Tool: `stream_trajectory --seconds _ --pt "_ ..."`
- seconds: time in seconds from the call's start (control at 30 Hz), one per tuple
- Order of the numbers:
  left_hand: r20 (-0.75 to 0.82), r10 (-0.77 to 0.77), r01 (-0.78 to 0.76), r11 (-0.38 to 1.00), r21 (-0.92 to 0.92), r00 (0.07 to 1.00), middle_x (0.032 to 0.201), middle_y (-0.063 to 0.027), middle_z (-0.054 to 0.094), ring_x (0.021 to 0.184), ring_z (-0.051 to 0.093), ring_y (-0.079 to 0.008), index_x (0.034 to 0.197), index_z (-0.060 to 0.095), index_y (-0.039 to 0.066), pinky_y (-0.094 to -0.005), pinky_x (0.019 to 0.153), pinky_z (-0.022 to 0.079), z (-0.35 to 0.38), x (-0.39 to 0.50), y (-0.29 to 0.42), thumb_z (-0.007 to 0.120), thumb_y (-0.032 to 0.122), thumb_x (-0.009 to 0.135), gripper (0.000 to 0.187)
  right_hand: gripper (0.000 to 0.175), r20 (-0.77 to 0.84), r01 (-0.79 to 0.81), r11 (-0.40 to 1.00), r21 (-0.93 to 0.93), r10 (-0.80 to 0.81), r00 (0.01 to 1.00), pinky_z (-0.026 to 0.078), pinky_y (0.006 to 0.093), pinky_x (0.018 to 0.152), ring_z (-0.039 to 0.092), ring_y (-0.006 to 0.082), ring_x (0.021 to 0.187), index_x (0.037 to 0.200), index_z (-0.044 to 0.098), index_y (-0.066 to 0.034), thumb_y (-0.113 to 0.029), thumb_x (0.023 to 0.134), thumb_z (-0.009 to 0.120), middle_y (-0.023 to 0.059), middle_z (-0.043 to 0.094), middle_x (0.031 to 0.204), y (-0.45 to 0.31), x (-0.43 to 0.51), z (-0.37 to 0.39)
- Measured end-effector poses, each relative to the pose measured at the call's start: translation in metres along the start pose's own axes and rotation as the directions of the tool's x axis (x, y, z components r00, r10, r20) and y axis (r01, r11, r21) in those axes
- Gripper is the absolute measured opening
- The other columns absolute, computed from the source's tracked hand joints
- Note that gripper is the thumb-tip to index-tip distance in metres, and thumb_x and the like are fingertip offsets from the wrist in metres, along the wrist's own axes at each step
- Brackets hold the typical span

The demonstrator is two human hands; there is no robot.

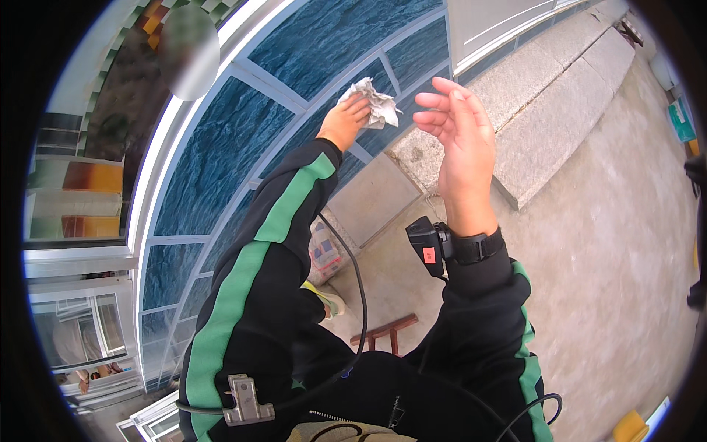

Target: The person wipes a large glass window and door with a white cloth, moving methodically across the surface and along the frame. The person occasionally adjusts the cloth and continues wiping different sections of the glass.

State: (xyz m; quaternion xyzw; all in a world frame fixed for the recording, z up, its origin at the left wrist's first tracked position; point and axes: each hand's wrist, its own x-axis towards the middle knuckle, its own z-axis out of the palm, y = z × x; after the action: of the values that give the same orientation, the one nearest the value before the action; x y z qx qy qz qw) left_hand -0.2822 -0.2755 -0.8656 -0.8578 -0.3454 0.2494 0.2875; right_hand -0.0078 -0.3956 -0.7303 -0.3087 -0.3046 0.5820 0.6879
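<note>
My left hand (345, 121) presses a crumpled white cloth or paper wipe (381, 108) against the blue tiled wall (309, 50), its fingers spread on top of the wipe. To the right, my right hand (461, 132) hangs in the air, palm turned up and fingers loosely curled, with nothing in it. A black device on a strap (428, 246) sits at my right wrist. Beside the tiles runs the white window frame (160, 149), with glass on its far side.
Stone slabs (541, 116) lie along the wall's foot. A square slab (367, 199) and a patterned bag (323, 248) are below my left arm. A wooden stool (386, 331) stands close to my legs. A black cable (362, 293) crosses in front of me.
</note>
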Motion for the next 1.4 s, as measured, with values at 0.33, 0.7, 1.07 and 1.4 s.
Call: stream_trajectory --seconds 0.33,0.7,1.07,1.4 --pt "0.227 0.114 -0.104 0.993 -0.053 0.967 0.152 0.0012 0.049 0.148 0.034 -0.0178 0.138 0.059 0.013 -0.0398 0.126 0.020 0.051 -0.333 0.007 0.053 0.019 0.090 0.049 0.037 0.037 0.017 1.000 0.000 -0.017 0.999 0.056 0.0311 0.083 0.069 0.0174 0.086 0.125 0.062 0.0027 -0.027 0.107 0.049 0.0138 0.072 0.104 -0.009 -0.003 -0.005" --pt "0.214 -0.359 0.362 0.932 0.029 0.908 0.138 -0.0003 0.058 0.142 0.041 -0.0200 0.122 0.068 0.016 -0.0462 0.125 0.021 -0.091 -0.433 -0.058 0.068 0.033 0.088 0.038 0.035 0.102 0.028 0.998 -0.057 -0.022 0.995 0.055 0.0291 0.078 0.070 0.0164 0.083 0.121 0.064 0.0008 -0.026 0.108 0.046 0.0129 0.074 0.102 0.008 -0.009 0.010" --pt "-0.079 -0.338 0.334 0.941 -0.054 0.938 0.150 0.0032 0.050 0.149 0.032 -0.0165 0.130 0.065 0.021 -0.0450 0.127 0.017 -0.086 -0.234 -0.056 0.074 0.040 0.084 0.050 0.041 0.130 0.008 0.987 -0.162 0.014 0.991 0.056 0.0329 0.084 0.070 0.0202 0.088 0.126 0.062 0.0041 -0.029 0.108 0.045 0.0170 0.072 0.106 0.028 -0.008 0.014" --pt "0.022 -0.206 0.208 0.974 -0.092 0.978 0.156 0.0037 0.045 0.150 0.031 -0.0154 0.141 0.058 0.017 -0.0410 0.128 0.016 -0.048 -0.230 -0.033 0.072 0.029 0.084 0.060 0.044 0.106 -0.018 0.974 -0.224 0.043 0.994 0.055 0.0358 0.088 0.069 0.0231 0.090 0.127 0.061 0.0056 -0.029 0.108 0.041 0.0194 0.070 0.110 0.030 -0.004 0.017"
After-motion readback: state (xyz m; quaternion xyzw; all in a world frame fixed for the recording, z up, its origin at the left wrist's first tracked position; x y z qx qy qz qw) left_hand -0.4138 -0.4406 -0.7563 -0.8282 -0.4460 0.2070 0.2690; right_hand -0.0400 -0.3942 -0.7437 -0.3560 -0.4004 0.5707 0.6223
